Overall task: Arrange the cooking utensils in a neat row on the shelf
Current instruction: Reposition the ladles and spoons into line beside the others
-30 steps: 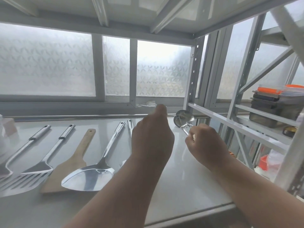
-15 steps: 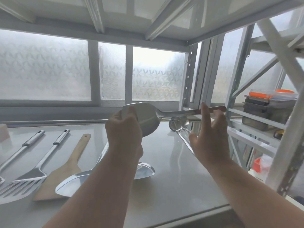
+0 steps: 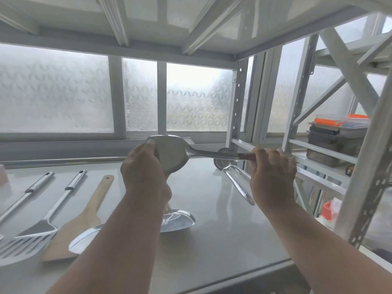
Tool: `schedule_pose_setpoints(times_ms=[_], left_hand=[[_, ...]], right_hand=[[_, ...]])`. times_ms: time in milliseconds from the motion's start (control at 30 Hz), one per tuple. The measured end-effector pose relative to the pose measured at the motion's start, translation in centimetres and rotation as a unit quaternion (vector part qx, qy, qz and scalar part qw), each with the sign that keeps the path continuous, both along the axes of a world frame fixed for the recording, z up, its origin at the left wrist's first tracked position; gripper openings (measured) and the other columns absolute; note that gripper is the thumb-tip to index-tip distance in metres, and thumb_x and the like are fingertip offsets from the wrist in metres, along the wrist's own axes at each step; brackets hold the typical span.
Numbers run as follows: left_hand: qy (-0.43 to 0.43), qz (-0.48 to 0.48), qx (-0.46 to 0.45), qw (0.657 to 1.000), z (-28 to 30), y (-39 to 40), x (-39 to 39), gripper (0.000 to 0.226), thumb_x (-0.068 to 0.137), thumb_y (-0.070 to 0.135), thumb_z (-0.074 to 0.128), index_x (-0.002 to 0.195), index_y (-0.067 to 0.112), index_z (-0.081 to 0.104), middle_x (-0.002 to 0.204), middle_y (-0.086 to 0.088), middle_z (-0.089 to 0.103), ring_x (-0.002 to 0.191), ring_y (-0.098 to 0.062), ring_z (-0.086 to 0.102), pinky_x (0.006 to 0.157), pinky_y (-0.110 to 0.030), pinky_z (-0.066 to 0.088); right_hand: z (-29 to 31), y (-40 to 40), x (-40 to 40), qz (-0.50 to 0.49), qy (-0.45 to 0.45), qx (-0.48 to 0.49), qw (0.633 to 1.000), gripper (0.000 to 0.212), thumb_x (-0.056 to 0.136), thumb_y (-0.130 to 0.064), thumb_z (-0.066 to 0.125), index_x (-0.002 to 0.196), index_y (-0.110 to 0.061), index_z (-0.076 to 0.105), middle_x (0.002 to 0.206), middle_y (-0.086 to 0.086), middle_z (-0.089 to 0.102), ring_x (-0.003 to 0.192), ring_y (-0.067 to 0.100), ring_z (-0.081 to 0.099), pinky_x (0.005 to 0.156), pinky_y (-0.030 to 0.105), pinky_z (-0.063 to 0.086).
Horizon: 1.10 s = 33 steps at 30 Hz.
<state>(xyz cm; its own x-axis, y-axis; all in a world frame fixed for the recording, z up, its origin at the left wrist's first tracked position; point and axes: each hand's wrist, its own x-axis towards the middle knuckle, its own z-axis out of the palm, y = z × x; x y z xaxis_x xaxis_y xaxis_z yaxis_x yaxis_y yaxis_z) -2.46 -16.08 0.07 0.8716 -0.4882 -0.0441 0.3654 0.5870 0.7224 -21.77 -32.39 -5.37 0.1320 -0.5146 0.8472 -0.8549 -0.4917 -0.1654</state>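
Frosted patterned windows glow behind a pale, glossy shelf (image 3: 212,209) set inside a white metal rack, and we stand before it with both forearms reaching in.

Our left hand (image 3: 146,177) curls around the bowl end of a steel spatula (image 3: 171,153), thumb and fingers wrapped over its broad blade. Our right hand (image 3: 271,175) grips the other end, fingers closed over the dark reddish handle. We hold the spatula level in the air, above the shelf, touching nothing below it.

We judge this tool rigid and fairly light, with its weight biased toward the blade. The polished metal looks slick, so the handle is the surer place to hold; the blade edge offers only a pinch.

Under our left wrist another steel turner (image 3: 180,219) lies on the shelf, partly hidden by the arm. Left of it a second shiny blade (image 3: 84,240) peeks out, overlapping a wooden spatula (image 3: 84,217). Further left lies a slotted turner (image 3: 31,236), and beyond it a steel handle (image 3: 31,187) whose head is out of frame. These lie roughly parallel, handles toward the window.

To the right, between our hands and the rack post, a steel ladle (image 3: 235,177) lies at an angle, not yet in line. Stacked containers (image 3: 335,136) sit on a neighbouring rack.
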Motion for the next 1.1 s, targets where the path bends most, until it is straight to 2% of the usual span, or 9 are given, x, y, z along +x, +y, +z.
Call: schedule_pose_setpoints(times_ms=[100,200,300,400,467,633,833,1000,1100], left_hand=[[0.015,-0.061,-0.085,0.994,0.5,0.4,-0.3,0.008,0.097,0.024,0.065,0.098,0.016,0.069,0.101,-0.010,0.070,0.097,-0.034,0.076,0.087,-0.044,0.065],[-0.026,-0.127,-0.120,0.984,0.9,0.8,-1.1,0.017,0.104,0.033,0.059,0.114,0.023,0.067,0.115,-0.009,0.080,0.101,-0.032,0.080,0.093,-0.042,0.061],[-0.112,-0.141,-0.061,0.982,0.7,0.7,-1.5,0.024,0.103,0.031,0.062,0.124,0.028,0.074,0.124,0.002,0.079,0.107,-0.025,0.079,0.095,-0.041,0.059],[-0.243,-0.096,0.066,0.963,0.1,0.3,-1.8,0.017,0.094,0.026,0.067,0.103,0.028,0.081,0.107,0.009,0.081,0.095,-0.018,0.079,0.089,-0.038,0.059],[-0.364,-0.071,0.156,0.916,-0.3,0.1,-2.1,0.019,0.085,0.029,0.063,0.095,0.033,0.079,0.099,0.015,0.079,0.088,-0.015,0.072,0.088,-0.036,0.055],[-0.515,-0.049,0.329,0.790,-1.0,0.3,-3.6,0.034,0.091,0.032,0.064,0.121,0.035,0.079,0.121,0.012,0.077,0.114,-0.010,0.070,0.103,-0.030,0.053],[-0.560,-0.059,0.432,0.704,-1.9,-0.1,-3.6,0.036,0.091,0.037,0.059,0.124,0.035,0.072,0.131,0.005,0.069,0.123,-0.019,0.063,0.105,-0.034,0.051],[-0.608,-0.055,0.496,0.618,-2.0,-0.1,-3.8,0.031,0.094,0.035,0.054,0.118,0.023,0.069,0.121,-0.003,0.067,0.110,-0.028,0.066,0.097,-0.041,0.056],[-0.613,-0.058,0.510,0.600,-2.1,-0.1,-3.8,0.030,0.095,0.035,0.054,0.118,0.022,0.068,0.119,-0.004,0.065,0.110,-0.028,0.066,0.099,-0.040,0.055]], right_hand=[[0.0,0.5,0.0,0.033,-0.001,-0.008,0.999,0.013,0.104,-0.027,0.055,0.113,-0.022,0.064,0.102,0.006,0.059,0.108,0.038,0.057,0.111,0.065,0.036],[0.3,1.5,0.4,0.069,0.006,-0.014,0.998,0.014,0.102,-0.029,0.056,0.110,-0.020,0.063,0.094,0.005,0.059,0.092,0.037,0.056,0.080,0.049,0.047],[0.4,2.3,0.7,0.116,0.005,-0.009,0.993,0.018,0.104,-0.031,0.051,0.105,-0.015,0.060,0.085,0.004,0.061,0.079,0.037,0.061,0.061,0.037,0.038],[0.1,2.6,1.1,0.154,-0.003,0.041,0.987,0.023,0.106,-0.035,0.047,0.105,-0.014,0.058,0.084,0.004,0.064,0.072,0.038,0.064,0.055,0.035,0.038],[-0.1,2.6,1.3,0.194,-0.024,0.083,0.977,0.017,0.104,-0.031,0.055,0.109,-0.015,0.057,0.085,0.005,0.066,0.073,0.038,0.064,0.057,0.036,0.041],[-0.8,2.7,1.1,0.273,0.031,0.206,0.939,0.041,0.097,-0.025,0.067,0.134,-0.028,0.050,0.107,0.000,0.058,0.094,0.023,0.057,0.080,0.031,0.038],[-0.2,4.5,1.9,0.317,0.084,0.188,0.926,0.040,0.103,-0.024,0.057,0.141,-0.033,0.051,0.103,-0.004,0.065,0.095,0.022,0.059,0.081,0.034,0.043],[-0.5,5.0,2.2,0.271,0.097,0.189,0.939,0.031,0.102,-0.023,0.048,0.131,-0.032,0.051,0.094,0.008,0.069,0.089,0.036,0.062,0.077,0.045,0.052],[-0.4,5.1,2.3,0.206,0.152,0.211,0.943,0.029,0.099,-0.027,0.042,0.126,-0.034,0.049,0.091,0.008,0.067,0.086,0.037,0.062,0.072,0.043,0.053]])
